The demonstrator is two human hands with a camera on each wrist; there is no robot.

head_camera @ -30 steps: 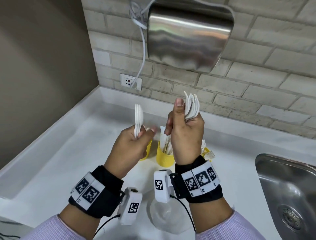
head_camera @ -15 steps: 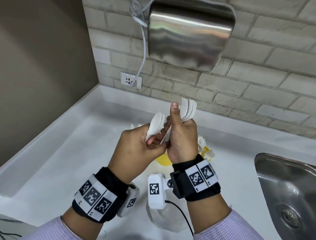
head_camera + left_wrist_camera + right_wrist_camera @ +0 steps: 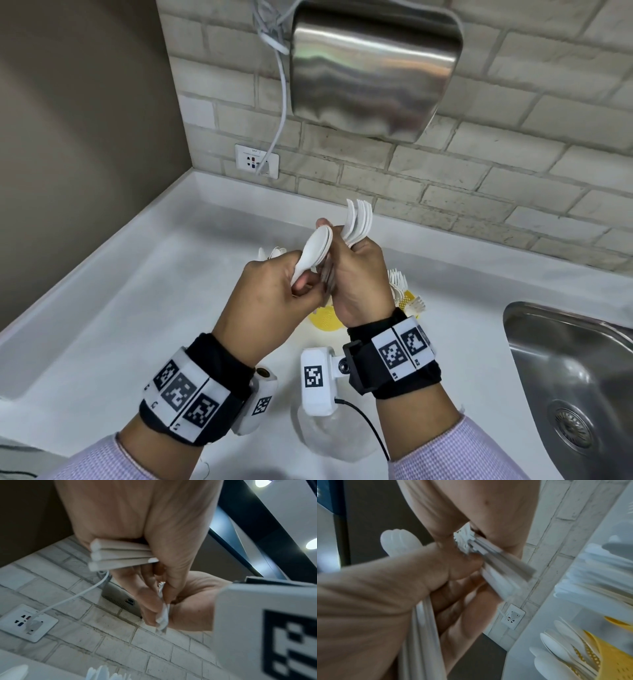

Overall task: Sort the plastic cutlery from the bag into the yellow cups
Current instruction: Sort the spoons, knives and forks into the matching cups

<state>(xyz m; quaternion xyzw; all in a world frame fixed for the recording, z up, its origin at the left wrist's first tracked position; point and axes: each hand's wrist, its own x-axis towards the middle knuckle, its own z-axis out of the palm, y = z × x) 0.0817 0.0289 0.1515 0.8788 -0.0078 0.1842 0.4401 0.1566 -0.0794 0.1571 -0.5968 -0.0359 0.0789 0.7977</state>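
Note:
My left hand (image 3: 298,284) grips a small stack of white plastic spoons (image 3: 317,248), bowls tilted up to the right; their handle ends (image 3: 118,555) stick out of its fist. Touching it, my right hand (image 3: 342,263) grips a bundle of white forks (image 3: 359,222), tines up, with the handles (image 3: 501,563) poking out below. Both hands hover above the yellow cups. The middle cup (image 3: 323,318) shows under my hands, the right cup (image 3: 408,301) holds forks, and another cup (image 3: 618,655) holds spoons. The clear bag (image 3: 329,435) lies on the counter beneath my wrists.
A white counter (image 3: 137,325) runs into a corner, with a brown wall at the left and brick tiles behind. A steel sink (image 3: 568,377) is at the right. A steel hand dryer (image 3: 373,68) hangs above, its cable plugged into a socket (image 3: 257,161).
The hands were apart with the spoons upright in the left one. They have come together and sunk a little, and the spoons now lean right against the right hand.

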